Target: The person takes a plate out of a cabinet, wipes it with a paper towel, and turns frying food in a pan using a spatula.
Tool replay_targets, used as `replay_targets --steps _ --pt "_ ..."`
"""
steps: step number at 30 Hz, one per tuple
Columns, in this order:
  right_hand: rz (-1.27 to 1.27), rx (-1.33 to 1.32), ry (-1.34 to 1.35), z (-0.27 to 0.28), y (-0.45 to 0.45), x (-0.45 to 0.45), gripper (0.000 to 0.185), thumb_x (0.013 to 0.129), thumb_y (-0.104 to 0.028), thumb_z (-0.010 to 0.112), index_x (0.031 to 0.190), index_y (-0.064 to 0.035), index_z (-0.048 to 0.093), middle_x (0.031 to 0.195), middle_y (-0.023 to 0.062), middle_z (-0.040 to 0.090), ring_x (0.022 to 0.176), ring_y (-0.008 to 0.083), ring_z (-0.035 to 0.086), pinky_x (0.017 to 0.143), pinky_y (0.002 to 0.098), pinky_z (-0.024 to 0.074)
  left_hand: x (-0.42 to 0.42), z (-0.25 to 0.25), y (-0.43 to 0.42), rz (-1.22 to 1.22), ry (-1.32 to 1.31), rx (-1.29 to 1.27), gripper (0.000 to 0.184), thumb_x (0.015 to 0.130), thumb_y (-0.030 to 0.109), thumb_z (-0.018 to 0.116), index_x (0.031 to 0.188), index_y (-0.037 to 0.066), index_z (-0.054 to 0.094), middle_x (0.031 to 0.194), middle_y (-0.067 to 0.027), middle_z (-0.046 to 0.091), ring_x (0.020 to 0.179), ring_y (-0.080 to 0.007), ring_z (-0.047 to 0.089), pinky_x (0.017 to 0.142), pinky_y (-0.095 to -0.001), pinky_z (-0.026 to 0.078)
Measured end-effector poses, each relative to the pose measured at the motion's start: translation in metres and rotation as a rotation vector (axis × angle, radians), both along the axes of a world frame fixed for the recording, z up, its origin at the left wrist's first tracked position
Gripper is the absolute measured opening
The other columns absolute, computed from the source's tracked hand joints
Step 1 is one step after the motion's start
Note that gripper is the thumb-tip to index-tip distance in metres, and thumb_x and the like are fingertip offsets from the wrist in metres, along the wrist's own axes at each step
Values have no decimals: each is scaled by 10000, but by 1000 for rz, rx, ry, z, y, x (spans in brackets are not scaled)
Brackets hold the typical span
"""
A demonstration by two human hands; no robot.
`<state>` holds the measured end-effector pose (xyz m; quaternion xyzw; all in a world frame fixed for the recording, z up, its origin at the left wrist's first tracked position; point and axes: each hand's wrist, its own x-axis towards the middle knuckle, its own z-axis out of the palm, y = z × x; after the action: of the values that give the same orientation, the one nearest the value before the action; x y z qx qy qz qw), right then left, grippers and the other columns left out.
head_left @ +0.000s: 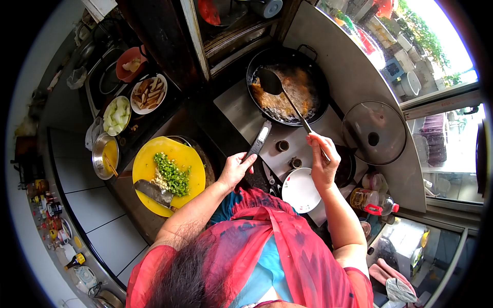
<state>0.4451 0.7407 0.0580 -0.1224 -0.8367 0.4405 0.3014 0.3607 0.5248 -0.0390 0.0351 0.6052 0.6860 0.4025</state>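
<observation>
While brown liquid (277, 107) froths, the spatula (269, 81) looks dark.

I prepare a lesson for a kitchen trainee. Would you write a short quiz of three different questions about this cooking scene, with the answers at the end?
1. Which hand holds the spatula?
2. True or false: the lid covers the wok.
3. Which of these lies on the yellow board with the chopped greens?
A) a bottle
B) a broad-bladed knife
C) a bowl

Key:
1. The right hand.
2. False: the lid is off the wok, to its right.
3. B, the broad-bladed knife.
</observation>
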Motion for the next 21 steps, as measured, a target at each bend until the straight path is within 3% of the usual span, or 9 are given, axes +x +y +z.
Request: replay_targets --steps 5,8,11,14,18,21 --pt "14 128 20 7 0 -6 159 864 43 604 1006 1 663 875 108 646 770 180 634 715 249 492 1 -1 0 4 6 2 221 904 322 633 827 116 610 617 46 540 433 -12 289 410 -210 192" --pt "52 146 0 12 3 -10 159 860 36 610 1005 -1 663 869 115 644 760 191 635 704 250 492 -1 9 -1 -1 -43 -40 262 906 300 637 775 74 615 627 45 543 591 -30 446 580 -215 350" --pt "102 193 -40 25 6 -14 147 868 15 605 1001 -2 663 861 124 639 754 206 637 692 255 492 -2 10 -1 -3 -39 -40 265 908 303 635 774 74 617 626 44 542 591 -32 446 583 -216 352" --pt "139 241 -69 32 9 -17 139 875 -3 603 1000 -6 663 859 122 638 758 211 639 696 263 495 0 1 0 -1 -8 1 209 900 314 640 821 122 612 615 46 540 432 -12 287 406 -210 190" --pt "176 212 -121 42 22 -24 159 882 -29 604 1028 -16 667 947 135 662 835 212 656 746 270 503 -1 3 0 -8 -9 -3 205 899 311 641 820 124 611 613 47 537 432 -12 286 406 -211 190" --pt "298 -63 -302 62 38 -28 251 894 -67 608 1139 -21 632 1049 154 662 950 186 647 827 277 500 -1 2 -1 -8 -10 -2 205 898 309 642 818 123 609 613 47 536 436 -11 290 409 -211 191"
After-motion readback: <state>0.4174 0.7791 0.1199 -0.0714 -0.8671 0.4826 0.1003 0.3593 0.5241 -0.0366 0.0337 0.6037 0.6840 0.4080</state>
